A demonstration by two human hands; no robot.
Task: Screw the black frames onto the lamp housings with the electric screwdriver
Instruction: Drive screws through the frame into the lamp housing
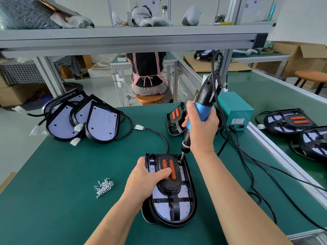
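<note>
A black lamp housing (192,200) with a white LED board lies on the green mat in front of me. A black frame (174,187) with two orange strips sits on top of it. My left hand (144,179) holds the housing's left edge, thumb pressing on the frame. My right hand (201,128) grips the blue and black electric screwdriver (203,103), tilted, with its bit tip down on the frame's upper right corner. A small heap of silver screws (104,187) lies left of the housing.
Several bare lamp housings (99,124) with cables lean together at the back left. Another black frame (174,119) stands behind the screwdriver beside a teal power box (235,110). Finished lamps (290,121) lie on the right-hand belt. Black cables (247,156) trail across the mat. A person sits beyond the bench.
</note>
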